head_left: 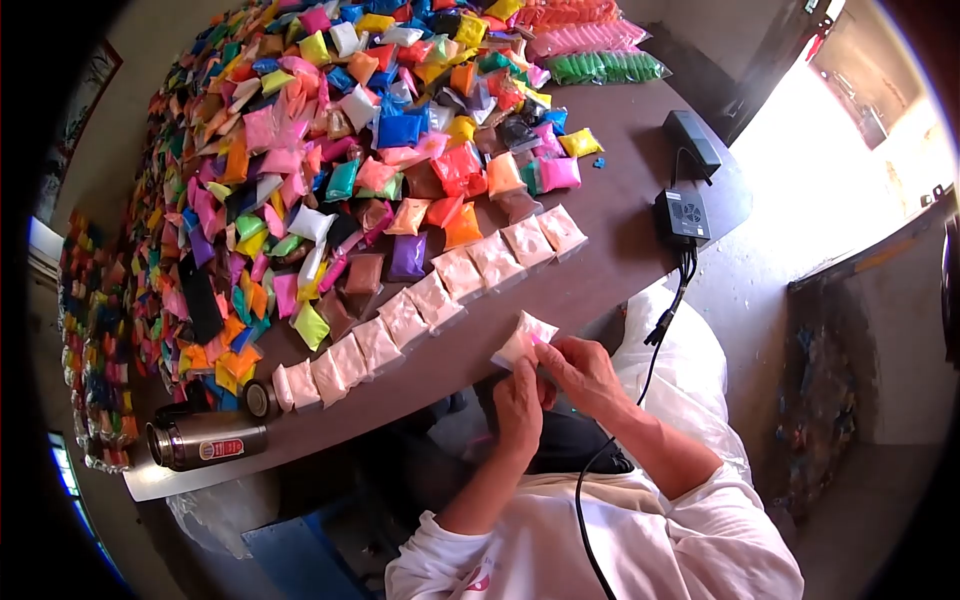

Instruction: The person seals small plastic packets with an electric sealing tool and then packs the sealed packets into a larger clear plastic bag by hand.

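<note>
A small pale pink, pillow-shaped packet in clear plastic film point(523, 342) is held up on the person's side of the landmark, the slanting row of similar pale pink packets point(430, 302). The left hand point(518, 405) grasps its lower edge between thumb and fingers, while the right hand point(585, 375) pinches its near right side, thumb on top; how the remaining fingers are curled, I cannot tell.

It looks light, soft and plump, likely to dent under a hard squeeze but not to break; the film may be a little slippery. The flat end seams seem the best hold, with only light pressure on the full middle.

Beyond the row, a dense heap of multicoloured packets point(400, 130) leaves little room. At the row's left end, a round dark-rimmed lid point(261, 400) sits close, with a silver metal flask point(212, 440) just below. The brown tabletop point(625, 165) is more open to the right of the row, up to a black vented box with cables point(686, 215); on the row's near side, the table edge drops off close to the hands
</note>
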`<state>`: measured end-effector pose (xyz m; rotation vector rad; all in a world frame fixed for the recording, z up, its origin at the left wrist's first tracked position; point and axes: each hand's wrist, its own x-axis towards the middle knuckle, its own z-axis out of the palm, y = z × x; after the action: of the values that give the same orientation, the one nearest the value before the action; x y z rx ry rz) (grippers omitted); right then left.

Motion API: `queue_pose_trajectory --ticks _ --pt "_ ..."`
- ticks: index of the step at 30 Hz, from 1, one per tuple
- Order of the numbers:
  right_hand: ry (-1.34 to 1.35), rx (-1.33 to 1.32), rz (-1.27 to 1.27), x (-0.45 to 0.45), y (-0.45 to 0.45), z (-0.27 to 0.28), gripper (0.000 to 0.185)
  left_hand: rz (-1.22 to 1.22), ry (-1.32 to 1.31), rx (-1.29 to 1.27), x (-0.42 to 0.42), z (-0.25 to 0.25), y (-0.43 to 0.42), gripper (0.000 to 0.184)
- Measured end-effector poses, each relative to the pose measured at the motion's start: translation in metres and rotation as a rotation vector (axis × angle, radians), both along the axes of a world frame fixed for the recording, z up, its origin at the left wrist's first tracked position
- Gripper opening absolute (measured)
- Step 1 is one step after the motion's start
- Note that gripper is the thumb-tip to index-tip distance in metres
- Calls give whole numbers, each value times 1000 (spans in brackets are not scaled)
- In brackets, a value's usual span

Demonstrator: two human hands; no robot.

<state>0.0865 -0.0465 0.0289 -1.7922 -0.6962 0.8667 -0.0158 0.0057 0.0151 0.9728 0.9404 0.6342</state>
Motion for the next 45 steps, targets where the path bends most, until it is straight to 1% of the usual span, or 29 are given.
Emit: queue_pose_trajectory --ticks 1,2,4,6,7,8,9,10,12,13,14,15,16,17,18,19,20,22,23,24,26,27,29,30,32,34,36,40,45 --pt "373 20 5 0 1 2 34 -44 21 63 -2 -3 -2 56" --pt "370 22 0 0 2 4 34 -88 39 128 -1 -4 -3 55" --pt "420 78 -24 1 4 11 33 -98 45 138 1 -4 -4 55" --pt "481 161 -90 9 3 24 30 -199 -171 38 -1 -15 -7 55" --pt "159 263 -150 25 5 5 29 -198 -177 36 -2 -14 -6 55" --pt "-163 358 -202 47 6 -14 28 -304 -142 10 -6 -12 -4 54" --pt "-225 279 -184 70 5 1 28 -409 -107 -16 -11 -11 -2 54" --pt "-287 204 -167 95 8 20 28 -403 -110 -16 -17 -17 0 54" --pt "-601 -84 -93 135 17 39 28 -464 33 -52 -34 -36 3 54" --pt "-613 -69 -66 150 26 38 30 -451 107 -88 -43 -40 4 54" --pt "-627 -53 -36 163 35 36 32 -448 104 -88 -53 -49 5 54" --pt "-604 -176 32 170 44 44 33 -436 134 -125 -65 -64 5 53" --pt "-606 -174 34 174 52 48 33 -425 163 -162 -75 -76 6 53" --pt "-676 -256 111 177 60 51 31 -422 162 -163 -85 -86 6 53" --pt "-745 -338 189 181 67 54 30 -359 195 -211 -94 -95 5 51" --pt "-729 -419 232 190 74 49 33 -296 227 -258 -101 -102 5 48" --pt "-730 -420 237 195 77 45 33 -292 225 -261 -107 -109 5 48" --pt "-814 -365 188 196 81 47 34 -155 214 -295 -116 -119 5 43" --pt "-793 -433 128 197 82 49 36 -141 254 -347 -120 -123 7 41" --pt "-797 -434 131 197 82 49 36 -139 250 -350 -123 -126 8 41" --pt "-801 -294 -13 197 76 47 33 -88 237 -432 -129 -133 8 41" --pt "-805 -295 -11 192 74 50 33 -87 233 -434 -131 -137 8 41" --pt "-760 -219 -27 177 69 54 26 -59 192 -420 -136 -144 6 39" --pt "-760 -221 -27 171 67 50 26 -61 192 -421 -134 -146 6 39" --pt "-820 -17 102 161 66 36 21 -14 227 -461 -130 -151 6 39" --pt "-792 -15 108 153 68 30 22 -22 240 -444 -129 -157 7 38" --pt "-784 -116 139 148 71 29 23 -31 255 -427 -129 -160 6 38" --pt "-779 -61 113 142 70 21 23 4 298 -410 -130 -157 8 38" --pt "-879 -118 158 139 72 25 25 40 318 -425 -135 -162 9 37"
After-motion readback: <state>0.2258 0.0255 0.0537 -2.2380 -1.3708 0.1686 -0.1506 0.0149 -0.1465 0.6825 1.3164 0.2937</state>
